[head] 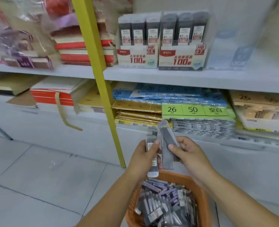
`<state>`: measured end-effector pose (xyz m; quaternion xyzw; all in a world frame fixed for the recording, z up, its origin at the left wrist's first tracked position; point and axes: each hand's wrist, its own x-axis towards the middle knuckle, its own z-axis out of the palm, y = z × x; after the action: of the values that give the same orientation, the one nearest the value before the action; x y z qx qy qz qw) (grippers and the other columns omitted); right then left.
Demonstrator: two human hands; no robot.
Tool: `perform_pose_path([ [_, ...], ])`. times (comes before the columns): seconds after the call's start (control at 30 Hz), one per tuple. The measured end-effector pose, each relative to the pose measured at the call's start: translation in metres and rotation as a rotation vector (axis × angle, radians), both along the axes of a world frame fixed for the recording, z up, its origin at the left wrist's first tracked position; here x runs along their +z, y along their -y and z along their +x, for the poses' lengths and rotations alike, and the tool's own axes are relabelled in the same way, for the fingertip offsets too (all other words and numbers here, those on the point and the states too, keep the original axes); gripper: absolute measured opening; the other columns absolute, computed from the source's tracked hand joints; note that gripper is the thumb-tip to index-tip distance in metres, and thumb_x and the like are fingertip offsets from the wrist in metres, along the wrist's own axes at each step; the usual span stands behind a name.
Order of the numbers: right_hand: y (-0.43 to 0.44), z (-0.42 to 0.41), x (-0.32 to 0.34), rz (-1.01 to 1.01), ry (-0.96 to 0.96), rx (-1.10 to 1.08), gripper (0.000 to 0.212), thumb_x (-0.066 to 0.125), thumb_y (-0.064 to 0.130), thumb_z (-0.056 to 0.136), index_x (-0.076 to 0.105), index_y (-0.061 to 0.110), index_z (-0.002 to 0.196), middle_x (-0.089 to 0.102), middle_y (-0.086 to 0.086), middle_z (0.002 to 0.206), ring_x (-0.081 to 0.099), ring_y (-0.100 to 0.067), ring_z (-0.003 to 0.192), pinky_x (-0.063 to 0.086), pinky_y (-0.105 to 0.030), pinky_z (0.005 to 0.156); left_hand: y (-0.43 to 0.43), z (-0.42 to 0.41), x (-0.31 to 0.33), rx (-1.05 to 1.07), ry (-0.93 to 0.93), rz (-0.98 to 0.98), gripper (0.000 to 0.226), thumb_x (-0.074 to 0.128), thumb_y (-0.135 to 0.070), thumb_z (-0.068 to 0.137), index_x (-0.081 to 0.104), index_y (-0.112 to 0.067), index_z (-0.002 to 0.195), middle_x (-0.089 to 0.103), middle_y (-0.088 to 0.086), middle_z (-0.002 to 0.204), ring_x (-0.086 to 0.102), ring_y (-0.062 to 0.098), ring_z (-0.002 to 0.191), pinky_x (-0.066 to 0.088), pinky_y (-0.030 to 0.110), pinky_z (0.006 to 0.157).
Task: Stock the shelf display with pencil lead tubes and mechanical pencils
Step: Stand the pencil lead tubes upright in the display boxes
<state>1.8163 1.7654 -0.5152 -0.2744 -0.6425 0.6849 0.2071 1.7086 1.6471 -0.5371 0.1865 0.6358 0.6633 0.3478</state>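
My left hand grips a flat grey lead tube with a white label, held upright above the orange basket. My right hand holds another grey lead tube, tilted so its clear top leans left against the first one. The basket is full of several more tubes and purple packs. On the upper shelf stand two display boxes, one marked HB 0.5 and one marked HB 0.7, each showing a front row of three upright tubes.
A yellow shelf post runs down just left of the displays. Below them lie stacks of blue, gold and green paper packs. A pale blue box stands right of the displays. Red and white stacked packs fill the left bay. The floor is grey tile.
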Motion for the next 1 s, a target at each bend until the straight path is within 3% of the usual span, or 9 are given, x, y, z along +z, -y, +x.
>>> perform_pose_path([
  [0.07, -0.001, 0.000, 0.030, 0.026, -0.052, 0.015, 0.014, 0.063, 0.010, 0.092, 0.061, 0.012, 0.106, 0.075, -0.006, 0.091, 0.072, -0.022, 0.082, 0.058, -0.030, 0.071, 0.003, -0.002, 0.028, -0.073, -0.036, 0.009, 0.039, 0.077, -0.048, 0.082, 0.065, -0.019, 0.105, 0.070, -0.001, 0.074, 0.060, 0.014, 0.058, 0.053, 0.028, 0.056],
  [0.13, -0.002, -0.003, 0.057, 0.054, -0.079, 0.038, 0.011, 0.064, 0.009, 0.091, 0.059, 0.009, 0.102, 0.074, -0.009, 0.091, 0.072, -0.019, 0.077, 0.057, -0.027, 0.066, 0.005, -0.005, 0.055, -0.124, -0.064, 0.007, 0.039, 0.082, -0.047, 0.072, 0.067, -0.030, 0.104, 0.074, -0.001, 0.082, 0.060, 0.013, 0.058, 0.051, 0.025, 0.055],
  [0.3, -0.012, -0.010, 0.119, 0.244, -0.077, 0.073, 0.015, 0.068, 0.021, 0.090, 0.058, 0.011, 0.095, 0.069, -0.005, 0.079, 0.069, -0.015, 0.065, 0.053, -0.031, 0.059, 0.002, -0.019, 0.119, -0.152, -0.140, 0.026, 0.023, 0.080, -0.038, 0.081, 0.068, -0.046, 0.099, 0.075, -0.011, 0.087, 0.067, 0.005, 0.068, 0.051, 0.020, 0.056],
  [0.43, -0.027, -0.012, 0.149, 0.317, -0.097, 0.111, 0.012, 0.065, 0.019, 0.092, 0.058, 0.014, 0.100, 0.075, -0.001, 0.087, 0.074, -0.018, 0.077, 0.059, -0.030, 0.068, 0.000, -0.026, 0.141, -0.159, -0.164, 0.062, 0.020, 0.077, -0.034, 0.086, 0.069, -0.036, 0.104, 0.076, -0.007, 0.085, 0.067, 0.003, 0.060, 0.050, 0.019, 0.054],
  [0.53, -0.031, -0.011, 0.147, 0.302, -0.140, 0.084, 0.012, 0.057, 0.011, 0.096, 0.053, 0.015, 0.107, 0.075, -0.004, 0.089, 0.073, -0.022, 0.072, 0.058, -0.028, 0.058, 0.000, -0.028, 0.137, -0.098, -0.097, 0.099, 0.028, 0.075, -0.032, 0.088, 0.070, -0.023, 0.114, 0.077, -0.001, 0.092, 0.068, 0.006, 0.062, 0.050, 0.020, 0.054],
  [0.67, -0.027, -0.021, 0.137, 0.445, -0.071, 0.093, 0.019, 0.046, 0.027, 0.102, 0.056, 0.042, 0.108, 0.070, 0.013, 0.079, 0.058, -0.005, 0.060, 0.047, -0.027, 0.058, -0.007, -0.033, 0.134, -0.094, -0.105, 0.150, 0.030, 0.066, -0.028, 0.096, 0.062, -0.019, 0.124, 0.078, 0.003, 0.108, 0.074, 0.019, 0.097, 0.052, 0.029, 0.064],
  [0.77, -0.017, -0.032, 0.136, 0.380, -0.118, 0.096, 0.031, 0.037, 0.029, 0.103, 0.061, 0.049, 0.107, 0.061, 0.020, 0.067, 0.054, 0.003, 0.058, 0.042, -0.016, 0.060, -0.011, -0.034, 0.138, -0.036, -0.102, 0.209, 0.026, 0.066, -0.023, 0.095, 0.062, -0.019, 0.121, 0.078, 0.004, 0.105, 0.076, 0.019, 0.096, 0.053, 0.027, 0.060],
  [0.87, -0.009, -0.036, 0.134, 0.406, -0.127, 0.113, 0.036, 0.046, 0.016, 0.101, 0.056, 0.047, 0.116, 0.067, 0.017, 0.090, 0.065, 0.006, 0.078, 0.045, -0.006, 0.061, -0.015, -0.037, 0.137, 0.046, -0.079, 0.243, 0.023, 0.071, -0.021, 0.092, 0.068, -0.023, 0.114, 0.079, 0.003, 0.100, 0.076, 0.016, 0.085, 0.054, 0.024, 0.057],
  [1.0, -0.009, -0.036, 0.136, 0.413, -0.147, 0.056, 0.048, 0.061, 0.010, 0.094, 0.050, 0.041, 0.129, 0.064, 0.002, 0.101, 0.070, -0.007, 0.082, 0.055, -0.017, 0.069, -0.017, -0.040, 0.140, 0.050, -0.051, 0.286, 0.028, 0.074, -0.021, 0.089, 0.069, -0.028, 0.116, 0.078, 0.002, 0.107, 0.075, 0.022, 0.095, 0.058, 0.030, 0.064],
])
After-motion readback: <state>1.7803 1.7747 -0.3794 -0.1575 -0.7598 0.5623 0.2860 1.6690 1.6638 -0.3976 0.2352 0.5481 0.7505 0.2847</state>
